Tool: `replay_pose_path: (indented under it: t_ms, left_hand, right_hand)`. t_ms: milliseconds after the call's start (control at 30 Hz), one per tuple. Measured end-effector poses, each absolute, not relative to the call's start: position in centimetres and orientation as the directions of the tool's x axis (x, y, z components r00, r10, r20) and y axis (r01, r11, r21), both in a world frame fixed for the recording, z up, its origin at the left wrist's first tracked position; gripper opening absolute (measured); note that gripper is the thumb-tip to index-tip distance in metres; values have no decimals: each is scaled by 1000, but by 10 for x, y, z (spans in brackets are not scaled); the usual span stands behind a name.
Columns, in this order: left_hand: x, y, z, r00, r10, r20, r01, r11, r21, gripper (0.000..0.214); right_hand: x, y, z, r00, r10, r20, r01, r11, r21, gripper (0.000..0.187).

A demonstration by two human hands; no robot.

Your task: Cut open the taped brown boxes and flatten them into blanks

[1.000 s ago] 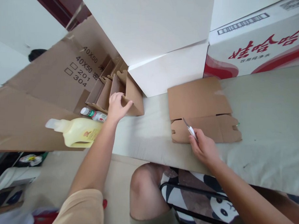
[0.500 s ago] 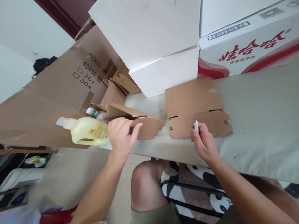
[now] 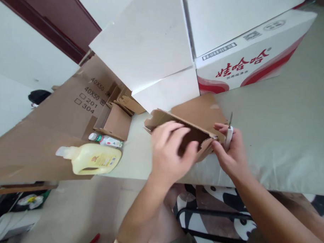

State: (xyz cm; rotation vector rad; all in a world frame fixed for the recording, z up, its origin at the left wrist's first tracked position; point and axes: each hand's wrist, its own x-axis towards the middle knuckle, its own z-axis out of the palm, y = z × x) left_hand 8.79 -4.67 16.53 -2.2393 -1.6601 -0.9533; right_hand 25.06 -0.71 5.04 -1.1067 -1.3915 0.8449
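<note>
Cardboard box [image 3: 200, 135] touches right hand [image 3: 234, 156] gripping knife [image 3: 229, 137].

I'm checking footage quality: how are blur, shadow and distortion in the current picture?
Head view: motion blur softens the bare left hand; the same head view shows shadow inside the open brown cardboard box, readable red lettering on the white-and-red cardboard carton, and apparent wide-angle stretching toward the edges.

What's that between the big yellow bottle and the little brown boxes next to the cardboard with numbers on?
There's a small white-capped bottle between the yellow bottle and the nearest brown box; the head view shows it.
</note>
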Motion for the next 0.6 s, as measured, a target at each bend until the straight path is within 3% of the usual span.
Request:
replay_pose_path:
  t_ms: [67, 133, 200, 267, 400, 600]
  left_hand:
    - [46, -42, 151, -58, 630, 774, 949, -207, 239, 26]
    - [4, -30, 133, -296, 522, 800, 881, -175, 440, 36]
    - [-23, -16, 116, -463, 665, 586, 593, -259, 763, 43]
    - [-30, -10, 102, -400, 826, 397, 292, -296, 910, 54]
    - [-8, -24, 88, -372, 716, 590, 315, -501, 806, 42]
    - [-2, -41, 68, -404, 753, 520, 185, -489, 852, 39]
  right_hand:
    - [252, -9, 50, -33, 952, 304, 140, 305, -942, 39]
    - [250, -11, 50, -100, 954, 284, 115, 295, -949, 38]
    - [247, -13, 51, -119, 956, 267, 89, 278, -957, 35]
    - [243, -11, 50, -92, 961, 259, 53, 264, -963, 33]
    - [242, 0, 45, 41, 988, 147, 19, 146, -989, 31]
    - [244, 8, 42, 42, 998, 36, -72, 39, -997, 35]
